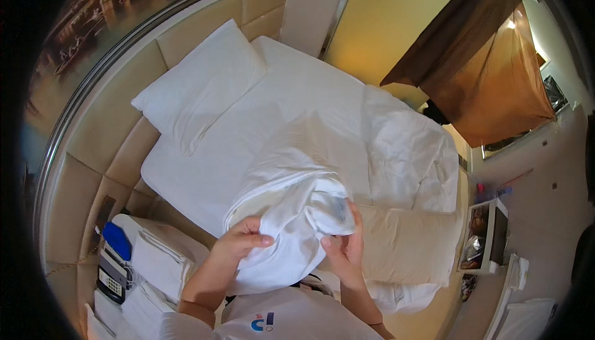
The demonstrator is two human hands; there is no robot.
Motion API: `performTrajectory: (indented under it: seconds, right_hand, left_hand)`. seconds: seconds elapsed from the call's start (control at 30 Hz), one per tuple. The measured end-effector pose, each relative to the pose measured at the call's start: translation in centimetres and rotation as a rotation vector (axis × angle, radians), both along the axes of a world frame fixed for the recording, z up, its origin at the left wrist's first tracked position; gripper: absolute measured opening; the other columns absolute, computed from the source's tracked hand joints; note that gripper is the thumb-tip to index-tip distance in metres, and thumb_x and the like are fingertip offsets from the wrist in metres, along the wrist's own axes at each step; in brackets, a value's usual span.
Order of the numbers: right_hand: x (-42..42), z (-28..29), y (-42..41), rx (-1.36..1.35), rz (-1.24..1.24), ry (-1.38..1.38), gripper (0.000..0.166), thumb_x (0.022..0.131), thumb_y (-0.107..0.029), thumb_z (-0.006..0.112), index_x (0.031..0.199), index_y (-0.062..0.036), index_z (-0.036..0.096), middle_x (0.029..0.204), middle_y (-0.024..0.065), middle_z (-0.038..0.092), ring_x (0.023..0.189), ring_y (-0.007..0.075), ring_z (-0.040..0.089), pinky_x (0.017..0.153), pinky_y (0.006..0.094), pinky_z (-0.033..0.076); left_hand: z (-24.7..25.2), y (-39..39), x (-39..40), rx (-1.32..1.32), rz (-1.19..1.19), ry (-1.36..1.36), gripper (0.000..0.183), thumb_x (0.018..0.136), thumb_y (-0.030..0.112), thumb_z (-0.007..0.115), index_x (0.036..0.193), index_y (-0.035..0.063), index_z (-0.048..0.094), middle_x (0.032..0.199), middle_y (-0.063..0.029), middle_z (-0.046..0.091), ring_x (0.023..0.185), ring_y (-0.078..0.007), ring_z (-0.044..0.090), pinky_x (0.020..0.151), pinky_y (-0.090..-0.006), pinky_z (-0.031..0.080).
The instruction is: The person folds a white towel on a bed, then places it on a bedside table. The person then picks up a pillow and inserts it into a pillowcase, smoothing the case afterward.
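Observation:
A white cloth cover, apparently a pillowcase [288, 247], is bunched between my hands above the near side of the bed. My left hand [246, 238] pinches its edge between thumb and fingers. My right hand [346, 249] grips a folded part at the right, where a faint bluish print shows. A pale padded surface, likely a pillow, peeks out inside the folds by my left hand; the rest of it is covered. Under and beyond the bundle spreads the white bed sheet [223, 173]. To the right of my right hand lies a cream pillow or folded cloth [409, 242].
A white pillow [209, 75] rests against the padded headboard [130, 154]. A crumpled white duvet [409, 140] covers the bed's foot. At lower left, folded white linens [160, 256] sit beside a telephone [110, 285] and a blue object [117, 240]. A brown curtain [488, 61] hangs at upper right.

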State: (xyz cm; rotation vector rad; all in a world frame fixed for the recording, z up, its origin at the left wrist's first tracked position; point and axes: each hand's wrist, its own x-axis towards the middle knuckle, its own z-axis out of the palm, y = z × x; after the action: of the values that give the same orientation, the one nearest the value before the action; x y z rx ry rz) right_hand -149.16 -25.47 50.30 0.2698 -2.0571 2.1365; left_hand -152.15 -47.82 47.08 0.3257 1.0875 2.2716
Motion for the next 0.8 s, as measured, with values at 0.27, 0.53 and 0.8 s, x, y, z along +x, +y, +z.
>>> performTrajectory:
  seconds: [0.27, 0.53, 0.8]
  right_hand:
    - [-2.0, -3.9, 1.1, 0.439, -0.170, 0.114, 0.034, 0.071, -0.012, 0.067, 0.101, 0.0028, 0.062, 0.092, 0.0129, 0.058, 0.080, 0.0242, 0.057, 0.076, 0.0299, 0.046]
    - [-6.4, -4.2, -1.1, -0.299, 0.099, -0.264, 0.023, 0.074, -0.007, 0.065, 0.095, -0.0025, 0.058, 0.087, -0.0019, 0.055, 0.084, 0.0057, 0.049, 0.074, 0.0207, 0.040]
    - [-7.9, -5.8, 0.9, -0.910, 0.353, -0.543, 0.044, 0.077, -0.011, 0.064, 0.116, 0.0010, 0.049, 0.109, 0.0051, 0.053, 0.103, 0.0128, 0.050, 0.091, 0.0271, 0.038]
  left_hand:
    - [-1.4, 2.4, -2.5, -0.137, 0.185, 0.424, 0.028, 0.076, 0.008, 0.067, 0.103, 0.0016, 0.065, 0.117, -0.0110, 0.059, 0.113, -0.0221, 0.051, 0.097, -0.0371, 0.036]
    - [2.6, 6.6, -0.9, -1.011, 0.098, 1.330, 0.036, 0.074, 0.019, 0.066, 0.103, -0.0028, 0.061, 0.113, -0.0169, 0.056, 0.118, -0.0341, 0.044, 0.105, -0.0561, 0.019]
    - [2.3, 5.7, 1.1, -1.349, 0.066, 1.314, 0.064, 0.067, 0.029, 0.070, 0.115, -0.0086, 0.053, 0.127, -0.0226, 0.046, 0.128, -0.0345, 0.035, 0.103, -0.0531, 0.025]
